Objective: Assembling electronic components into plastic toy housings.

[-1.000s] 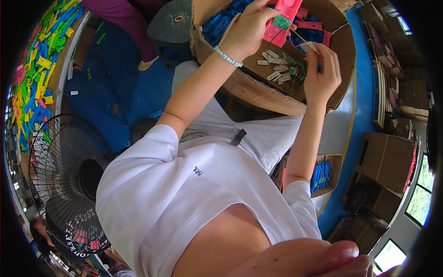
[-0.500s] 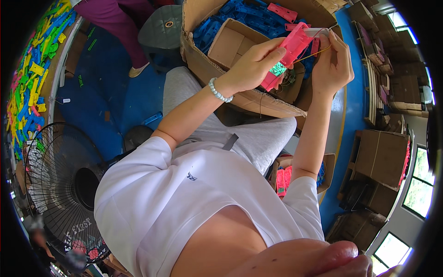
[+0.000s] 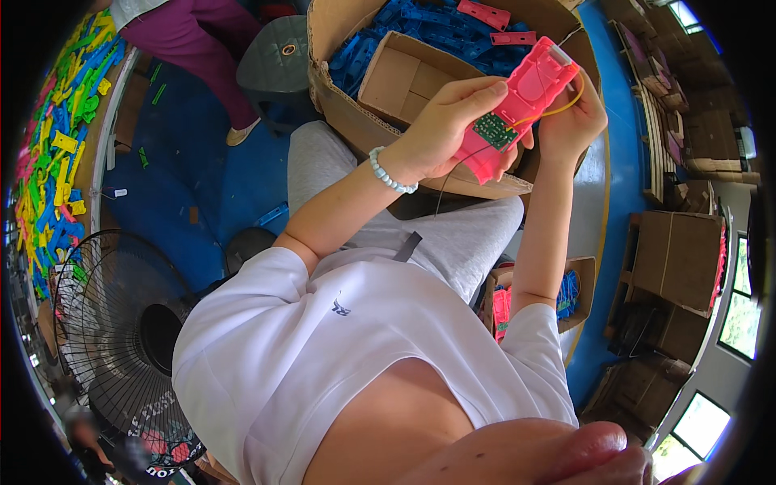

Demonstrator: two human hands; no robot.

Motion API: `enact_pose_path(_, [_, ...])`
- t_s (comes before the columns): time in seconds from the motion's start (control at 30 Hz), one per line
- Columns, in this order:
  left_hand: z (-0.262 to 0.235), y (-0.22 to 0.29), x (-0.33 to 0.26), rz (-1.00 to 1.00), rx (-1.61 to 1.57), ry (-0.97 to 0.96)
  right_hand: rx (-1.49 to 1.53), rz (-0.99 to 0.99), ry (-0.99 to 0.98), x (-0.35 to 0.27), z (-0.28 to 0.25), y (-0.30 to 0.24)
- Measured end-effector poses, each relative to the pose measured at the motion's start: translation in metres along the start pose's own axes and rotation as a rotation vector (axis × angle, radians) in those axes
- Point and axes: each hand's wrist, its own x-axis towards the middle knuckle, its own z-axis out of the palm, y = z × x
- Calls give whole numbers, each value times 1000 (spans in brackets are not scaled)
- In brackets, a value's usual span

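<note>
My left hand [image 3: 453, 121] grips the lower part of a long pink plastic casing [image 3: 529, 85], thumb on top and fingers beneath. A green circuit board [image 3: 495, 131] lies in the casing near that hand. A yellow wire [image 3: 577, 102] curves from the board toward the far end, and a dark wire [image 3: 443, 192] hangs below. At the far end sits a small whitish piece [image 3: 559, 55]. My right hand [image 3: 575, 120] is closed against the casing's far right edge; its fingertips are partly hidden behind the casing.
A large cardboard box [image 3: 343, 99] in front holds blue plastic parts [image 3: 408, 24] and a smaller carton [image 3: 396, 77]. A grey stool [image 3: 271, 65], a person's purple trousers [image 3: 190, 36] and a black fan [image 3: 113, 307] are leftward. Coloured parts [image 3: 61, 170] lie far left; a small box [image 3: 584, 279] stands by my right arm.
The casing has turned so its open inside and board face up more. The whitish piece, earlier jutting from the far end at my right fingers, now lies within that end. My right hand has lowered slightly.
</note>
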Motion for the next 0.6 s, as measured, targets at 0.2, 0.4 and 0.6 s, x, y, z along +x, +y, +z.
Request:
enact_pose_path(0.2, [10,-10,-4,157,414,5,438,147,50,-24,13,12])
enact_pose_path(0.4, [-18,-17,8,122,501,31,925,442,-83,-48,-22,1])
enact_pose_path(0.6, [-14,-58,21,363,1009,-134,606,439,144,-82,-45,-7])
